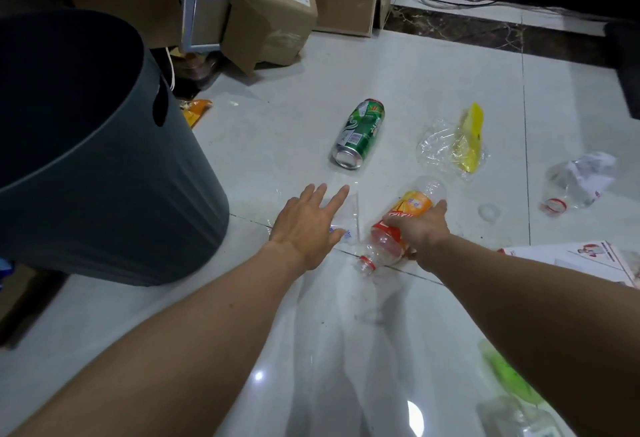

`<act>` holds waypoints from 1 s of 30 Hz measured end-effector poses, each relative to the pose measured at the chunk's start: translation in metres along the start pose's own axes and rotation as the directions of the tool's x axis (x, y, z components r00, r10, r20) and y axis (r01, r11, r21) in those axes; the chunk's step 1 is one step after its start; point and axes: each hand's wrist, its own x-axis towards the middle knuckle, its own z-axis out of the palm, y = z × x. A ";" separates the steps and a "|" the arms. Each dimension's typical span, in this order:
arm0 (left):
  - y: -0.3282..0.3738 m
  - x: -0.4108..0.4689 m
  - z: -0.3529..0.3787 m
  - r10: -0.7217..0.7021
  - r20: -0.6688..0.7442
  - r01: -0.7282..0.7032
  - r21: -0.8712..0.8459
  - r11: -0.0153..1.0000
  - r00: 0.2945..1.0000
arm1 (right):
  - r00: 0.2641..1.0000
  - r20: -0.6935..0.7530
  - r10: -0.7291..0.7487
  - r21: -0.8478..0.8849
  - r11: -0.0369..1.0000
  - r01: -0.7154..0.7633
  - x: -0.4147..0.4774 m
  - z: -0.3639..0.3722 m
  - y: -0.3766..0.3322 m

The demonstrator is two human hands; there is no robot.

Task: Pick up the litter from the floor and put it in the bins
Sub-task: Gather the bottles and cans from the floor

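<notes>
Right hand (419, 232): closed round the mid-body of the orange bottle (410, 206), fingers curled over the label.
Left hand (304, 225): flat, fingers straight & spread, holds nothing. It sits over a clear film (348, 218); can't tell if it touches.
Bottle position: on its side on the floor (433, 65), under the right hand & just right of the left hand. Red cap points back toward the person, clear base points away.
Bottle look: clear plastic w/ an orange-yellow label & a red band near the shoulder. Looks empty, cap on.
Handling: prob. very light. Thin wall, likely dents if squeezed hard. Label is smooth, so maybe a bit slippery. Not fragile.
Where to hold: mid-body as now should do w/ light pressure. Neck below the cap is likely the stiffer spot if it slips.
Film handling: prob. limp & near weightless, lies flat on tile. Likely needs a pinch at an edge, not a flat palm.
Bin (114, 194): dark grey, open top, well left of the left hand.
Other litter: green can (360, 131) on its side beyond both hands; yellow wrapper (469, 138) in clear plastic beyond the right hand; crushed bottle (581, 183) far to its right.
</notes>
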 end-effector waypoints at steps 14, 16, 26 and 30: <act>-0.007 0.010 0.017 -0.046 0.053 0.053 -0.126 0.991 0.998 | 0.979 0.002 -0.202 0.168 0.966 0.199 0.006 -0.012 -0.015; -0.006 0.011 0.021 -0.030 0.067 0.041 -0.167 0.985 0.997 | 0.980 0.012 -0.199 0.181 0.964 0.193 0.005 -0.010 -0.015; 0.003 0.006 0.018 -0.082 0.074 0.098 -0.237 0.967 0.994 | 0.970 -0.003 -0.241 0.217 0.947 0.236 -0.004 -0.010 -0.017; -0.003 0.001 -0.001 -0.158 -0.007 0.148 -0.325 0.934 0.987 | 0.963 -0.016 -0.270 0.236 0.935 0.266 -0.016 -0.011 -0.029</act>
